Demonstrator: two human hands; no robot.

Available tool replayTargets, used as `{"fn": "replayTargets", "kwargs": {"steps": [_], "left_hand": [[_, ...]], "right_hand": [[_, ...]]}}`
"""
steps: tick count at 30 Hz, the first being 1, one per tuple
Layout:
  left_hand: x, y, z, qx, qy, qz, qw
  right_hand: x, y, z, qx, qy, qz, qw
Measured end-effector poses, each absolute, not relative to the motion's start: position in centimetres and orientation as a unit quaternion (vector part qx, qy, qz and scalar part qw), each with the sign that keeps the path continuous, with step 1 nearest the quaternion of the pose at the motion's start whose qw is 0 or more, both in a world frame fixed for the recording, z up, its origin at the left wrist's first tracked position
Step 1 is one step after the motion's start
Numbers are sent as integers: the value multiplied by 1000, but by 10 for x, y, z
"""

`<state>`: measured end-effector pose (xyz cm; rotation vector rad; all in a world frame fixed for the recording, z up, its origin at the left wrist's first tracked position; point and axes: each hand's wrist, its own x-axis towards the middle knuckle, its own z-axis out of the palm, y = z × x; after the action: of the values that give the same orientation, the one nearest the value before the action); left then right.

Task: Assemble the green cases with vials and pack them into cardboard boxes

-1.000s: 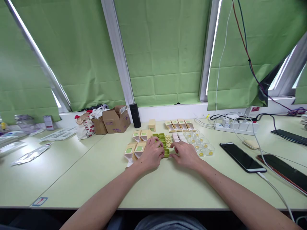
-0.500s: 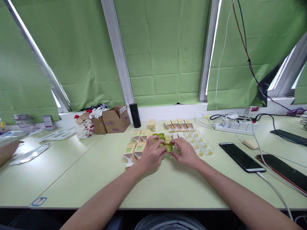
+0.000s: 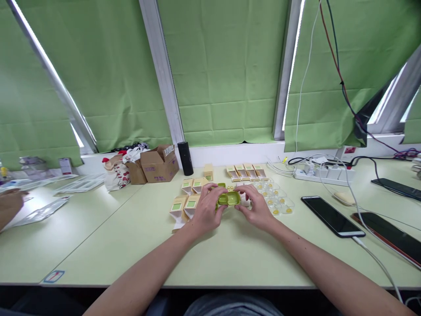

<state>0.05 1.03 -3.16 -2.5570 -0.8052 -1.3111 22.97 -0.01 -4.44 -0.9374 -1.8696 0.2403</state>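
Between my two hands is a small green compartment box, open at the top. My left hand is closed with its fingers and thumb on the box's left side. Closed too, my right hand pinches the right edge with thumb and fingertips. Behind it another green box shows in part; my fingers hide some of it. Small cartons with green labels stand left of my left hand. Right of my right hand lie clear plastic trays with yellow pieces inside. A whitish item by my right fingers is mostly hidden.
Several cartons stand in a row at the back. Behind are a black cylinder and a brown cardboard box. A phone on a cable and a power strip lie right. Another person's hand is far left.
The green box in my hands has been raised a little and tilted, so more of its inside shows. The other person's hand at the far left has shifted slightly.
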Motion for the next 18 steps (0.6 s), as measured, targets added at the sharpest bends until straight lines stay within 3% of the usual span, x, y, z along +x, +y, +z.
{"fn": "replayTargets", "kwargs": {"steps": [8, 18], "left_hand": [[0, 16, -36, -849, -233, -466, 80], [0, 16, -36, -842, -253, -471, 74]], "right_hand": [[225, 0, -50, -347, -742, 120, 561], [225, -1, -50, -349, -738, 141, 560]]}}
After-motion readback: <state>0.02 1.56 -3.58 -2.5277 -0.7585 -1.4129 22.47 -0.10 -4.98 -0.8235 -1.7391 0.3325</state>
